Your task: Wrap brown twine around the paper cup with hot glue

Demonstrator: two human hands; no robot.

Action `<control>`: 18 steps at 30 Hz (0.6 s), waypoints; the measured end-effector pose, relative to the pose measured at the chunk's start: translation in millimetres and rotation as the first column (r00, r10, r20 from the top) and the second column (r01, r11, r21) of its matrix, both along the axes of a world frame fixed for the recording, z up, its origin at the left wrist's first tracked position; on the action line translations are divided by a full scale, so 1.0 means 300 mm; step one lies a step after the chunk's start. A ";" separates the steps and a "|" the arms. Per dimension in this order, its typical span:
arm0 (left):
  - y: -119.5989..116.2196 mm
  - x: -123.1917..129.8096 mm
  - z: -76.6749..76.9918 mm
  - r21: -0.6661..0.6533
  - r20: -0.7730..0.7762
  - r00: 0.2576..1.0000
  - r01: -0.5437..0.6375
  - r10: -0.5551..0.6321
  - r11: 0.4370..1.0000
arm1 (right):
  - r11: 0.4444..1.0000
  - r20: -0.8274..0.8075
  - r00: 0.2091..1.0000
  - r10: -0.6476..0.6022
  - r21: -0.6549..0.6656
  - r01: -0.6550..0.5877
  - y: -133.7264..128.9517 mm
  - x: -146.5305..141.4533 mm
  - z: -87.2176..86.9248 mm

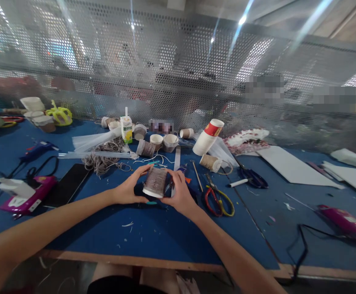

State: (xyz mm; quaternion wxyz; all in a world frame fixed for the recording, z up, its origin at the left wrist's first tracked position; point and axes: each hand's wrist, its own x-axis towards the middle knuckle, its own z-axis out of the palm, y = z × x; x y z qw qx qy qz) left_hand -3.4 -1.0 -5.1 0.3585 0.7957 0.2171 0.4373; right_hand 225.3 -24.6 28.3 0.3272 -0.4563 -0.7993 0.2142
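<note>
A paper cup wrapped in grey-brown cord (pixel 155 179) is held tilted between my two hands, above the front middle of the table. My left hand (pixel 129 190) curves around its left side, finger and thumb near the cup's two ends. My right hand (pixel 180 194) grips the opposite side with bent fingers. The cup's white rim faces down toward me. Beyond my hands lie a metal ruler (pixel 177 158), partly hidden, and another cord-wrapped cup (pixel 145 148). To the right of my right hand are scissors with red and yellow handles (pixel 219 202).
A grey cord tangle (pixel 102 157), a drink carton (pixel 126 130) and a leaning stack of paper cups (pixel 206 141) stand behind. A black phone (pixel 69 183) and a magenta power strip (pixel 32 196) lie left. On the right are white board (pixel 294 165) and a magenta tool (pixel 346 222) with a cable.
</note>
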 end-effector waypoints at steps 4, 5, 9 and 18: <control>0.000 0.004 0.001 -0.010 -0.026 0.995 -0.093 0.093 0.996 | 0.999 0.060 0.998 0.003 0.053 -0.006 -0.004 -0.004 -0.007; -0.001 0.005 0.000 -0.011 -0.022 0.993 -0.113 0.113 0.993 | 0.997 0.062 0.998 0.006 0.075 -0.010 -0.004 -0.005 -0.008; -0.004 0.005 -0.002 -0.047 0.000 0.980 -0.200 0.201 0.979 | 0.987 0.043 0.999 0.026 0.160 -0.032 -0.004 0.004 0.003; 0.021 0.011 -0.010 -0.248 0.158 0.889 -0.386 0.431 0.888 | 0.934 0.023 0.966 -0.257 0.262 0.242 0.048 0.051 -0.006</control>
